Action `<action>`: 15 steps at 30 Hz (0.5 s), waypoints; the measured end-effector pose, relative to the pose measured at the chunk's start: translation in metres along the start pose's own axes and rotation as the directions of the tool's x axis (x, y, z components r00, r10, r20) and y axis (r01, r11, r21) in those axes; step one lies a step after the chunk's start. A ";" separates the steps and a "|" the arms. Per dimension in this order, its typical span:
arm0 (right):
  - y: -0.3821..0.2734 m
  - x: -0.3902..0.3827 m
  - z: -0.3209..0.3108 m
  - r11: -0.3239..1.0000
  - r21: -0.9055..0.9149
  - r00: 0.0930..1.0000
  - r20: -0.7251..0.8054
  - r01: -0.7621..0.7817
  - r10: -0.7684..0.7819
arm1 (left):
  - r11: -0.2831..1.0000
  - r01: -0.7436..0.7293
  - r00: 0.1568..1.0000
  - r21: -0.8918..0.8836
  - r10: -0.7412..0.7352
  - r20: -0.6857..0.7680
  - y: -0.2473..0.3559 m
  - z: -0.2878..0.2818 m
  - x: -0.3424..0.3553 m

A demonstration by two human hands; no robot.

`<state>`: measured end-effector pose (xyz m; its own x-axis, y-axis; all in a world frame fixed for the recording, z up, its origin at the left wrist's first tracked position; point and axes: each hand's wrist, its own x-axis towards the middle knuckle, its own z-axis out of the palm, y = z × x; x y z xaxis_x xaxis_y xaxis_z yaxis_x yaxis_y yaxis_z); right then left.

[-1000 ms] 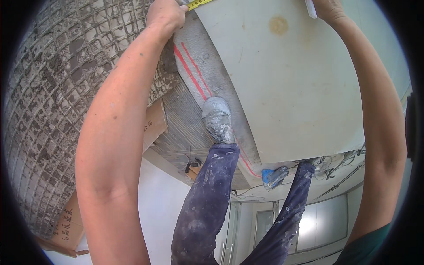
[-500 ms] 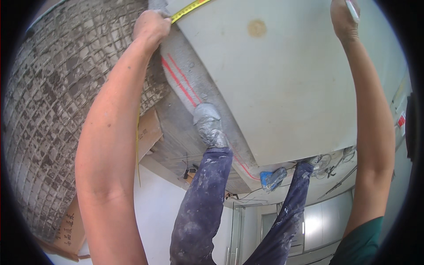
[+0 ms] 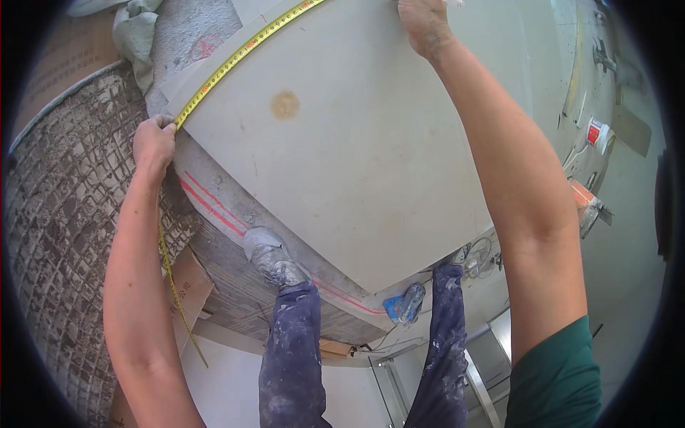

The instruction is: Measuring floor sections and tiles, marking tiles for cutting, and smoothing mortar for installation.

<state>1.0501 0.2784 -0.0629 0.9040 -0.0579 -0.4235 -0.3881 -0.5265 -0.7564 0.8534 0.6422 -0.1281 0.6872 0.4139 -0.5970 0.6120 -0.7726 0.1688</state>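
My left hand (image 3: 153, 146) is closed on a yellow tape measure (image 3: 235, 57) at the corner of a large pale slab (image 3: 357, 178). The blade runs up and right across the slab, curving out of the top of the picture, while a loose length hangs below my left wrist. The slab has a round brown stain. My right hand (image 3: 426, 28) is over the slab's far part, cut by the top edge. Its fingers are closed, and a bit of a white pen-like stick (image 3: 457, 3) shows beside them.
Left stands a panel (image 3: 78, 207) covered in ridged grey mortar, with cardboard (image 3: 191, 285) near it. Red lines (image 3: 210, 207) mark the floor beside my dusty shoe (image 3: 275, 257). A blue-and-grey object (image 3: 405, 305) lies by the slab's near corner; a white-and-red tub (image 3: 598, 135) is at right.
The view has shifted, bringing more of the slab's far left into sight. My right hand has come leftward, closer to the left one. More tape blade shows across the slab.
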 end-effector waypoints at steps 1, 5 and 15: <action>-0.003 0.000 -0.001 0.999 -0.046 1.000 0.016 0.012 -0.011 | 1.000 0.017 1.000 -0.002 -0.017 0.010 0.001 0.000 0.000; 0.000 0.007 0.001 0.988 -0.130 0.994 0.083 0.077 -0.067 | 0.999 0.050 0.998 -0.014 -0.050 0.032 0.002 -0.001 -0.001; 0.016 0.023 0.008 0.995 -0.022 0.993 -0.061 0.099 -0.100 | 0.999 -0.040 0.998 0.024 0.041 -0.039 -0.002 0.007 0.003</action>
<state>1.0633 0.2755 -0.0887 0.9476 -0.0565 -0.3144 -0.2927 -0.5478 -0.7837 0.8518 0.6415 -0.1362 0.7265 0.4006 -0.5583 0.5744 -0.7999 0.1736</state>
